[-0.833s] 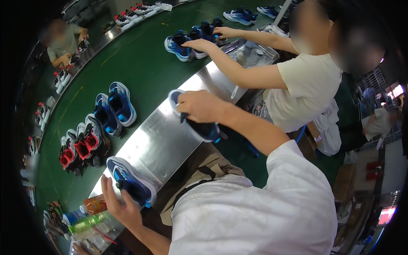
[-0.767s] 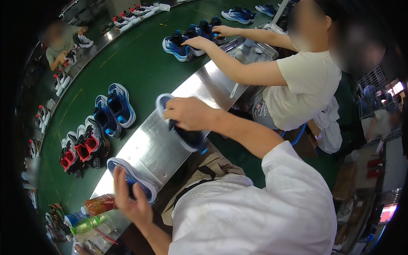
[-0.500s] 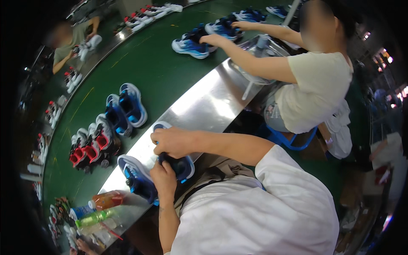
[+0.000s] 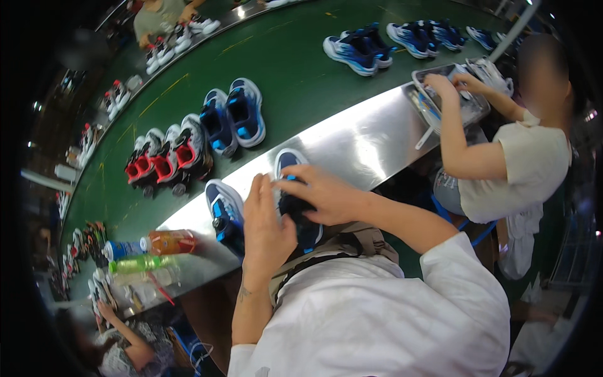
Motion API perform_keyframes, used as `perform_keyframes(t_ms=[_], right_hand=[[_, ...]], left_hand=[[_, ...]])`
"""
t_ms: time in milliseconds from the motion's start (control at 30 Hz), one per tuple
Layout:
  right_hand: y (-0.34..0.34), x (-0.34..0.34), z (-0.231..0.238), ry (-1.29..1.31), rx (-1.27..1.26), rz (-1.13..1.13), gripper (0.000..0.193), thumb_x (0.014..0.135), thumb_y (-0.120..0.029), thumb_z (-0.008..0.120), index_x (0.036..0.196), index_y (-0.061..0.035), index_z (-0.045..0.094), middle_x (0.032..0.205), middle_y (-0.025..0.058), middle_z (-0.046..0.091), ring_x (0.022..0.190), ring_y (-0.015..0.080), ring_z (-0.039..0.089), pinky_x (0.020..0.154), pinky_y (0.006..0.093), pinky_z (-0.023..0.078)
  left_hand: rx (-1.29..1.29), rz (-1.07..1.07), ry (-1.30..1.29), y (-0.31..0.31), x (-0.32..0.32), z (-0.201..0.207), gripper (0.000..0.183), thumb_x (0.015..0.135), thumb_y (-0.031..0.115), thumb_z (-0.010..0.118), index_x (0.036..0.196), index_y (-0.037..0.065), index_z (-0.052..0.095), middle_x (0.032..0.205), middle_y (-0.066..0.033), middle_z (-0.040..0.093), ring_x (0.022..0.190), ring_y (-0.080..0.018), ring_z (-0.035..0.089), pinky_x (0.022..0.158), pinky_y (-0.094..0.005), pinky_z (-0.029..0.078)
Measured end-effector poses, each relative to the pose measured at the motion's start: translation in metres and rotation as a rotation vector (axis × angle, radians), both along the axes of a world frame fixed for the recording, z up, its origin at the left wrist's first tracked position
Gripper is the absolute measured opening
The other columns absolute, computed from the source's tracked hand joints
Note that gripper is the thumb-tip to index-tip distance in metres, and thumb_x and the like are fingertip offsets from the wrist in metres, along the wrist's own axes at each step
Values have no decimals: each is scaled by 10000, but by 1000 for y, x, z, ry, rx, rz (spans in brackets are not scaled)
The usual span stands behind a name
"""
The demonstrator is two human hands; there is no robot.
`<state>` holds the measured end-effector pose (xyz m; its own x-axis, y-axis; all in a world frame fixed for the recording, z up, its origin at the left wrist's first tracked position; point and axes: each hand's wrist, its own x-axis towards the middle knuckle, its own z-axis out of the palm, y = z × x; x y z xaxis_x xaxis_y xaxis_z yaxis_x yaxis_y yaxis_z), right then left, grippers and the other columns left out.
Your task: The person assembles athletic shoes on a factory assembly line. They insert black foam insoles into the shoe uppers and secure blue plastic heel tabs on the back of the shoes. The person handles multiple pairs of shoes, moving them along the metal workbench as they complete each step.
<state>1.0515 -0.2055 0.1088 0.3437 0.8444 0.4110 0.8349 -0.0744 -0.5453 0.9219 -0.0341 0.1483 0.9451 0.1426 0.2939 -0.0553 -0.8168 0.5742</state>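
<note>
While our left hand holds its fingers straight, thumb apart, by the second blue shoe right of the orange bottle, our right hand reaches over its opening; whether those fingers grip, we cannot tell. We should steady its sole against the tabletop.

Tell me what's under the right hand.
A dark blue shoe, its toe and heel showing. The right hand and left hand cover parts of its middle; what lies beneath them there cannot be seen.
</note>
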Motion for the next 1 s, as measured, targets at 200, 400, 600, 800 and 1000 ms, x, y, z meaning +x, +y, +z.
perform_keyframes(t_ms=[200, 400, 600, 800, 1000], right_hand=[[-17, -31, -42, 574, 44, -384, 911, 851, -142, 793, 1643, -101, 346, 1231, 179, 614, 1118, 365, 667, 981, 432, 551], [-30, -30, -43, 1057, 50, -399, 840, 898, 10, 675, 1657, -112, 338, 1011, 58, 570, 797, 109, 562, 764, 268, 497], [-52, -19, -4, 913, -112, -239, 717, 916, 32, 599, 1601, -83, 421, 1090, 118, 681, 898, 236, 718, 845, 324, 569], [-20, 27, 44, 133, -190, -5, 486, 967, -59, 665, 1451, -86, 629, 1108, 160, 728, 1011, 341, 702, 900, 419, 563], [10, 41, 58, -104, -680, 165, 257, 963, -212, 727, 1156, -47, 685, 1042, 163, 688, 992, 356, 672, 859, 456, 544]], left_hand=[[-86, -344, 54, -12, 43, -7, 546, 764, -84, 687, 1299, 26, 688, 1264, -209, 662, 1174, -446, 633, 1042, -490, 515], [67, -322, -16, -18, 34, -36, 341, 708, -116, 685, 1027, -14, 747, 1232, -161, 651, 1198, -421, 598, 1064, -542, 476], [-89, -117, -332, -25, 27, -44, 811, 749, -76, 731, 1513, -9, 466, 1479, -282, 532, 1369, -457, 525, 1150, -546, 423], [-515, 280, -147, -37, 12, -78, 681, 807, 16, 817, 1420, -17, 520, 1291, -290, 641, 1133, -476, 657, 963, -444, 544], [-557, 183, 52, -33, 10, -71, 458, 820, 17, 767, 1254, -39, 632, 1039, -244, 706, 887, -426, 708, 764, -407, 565]])
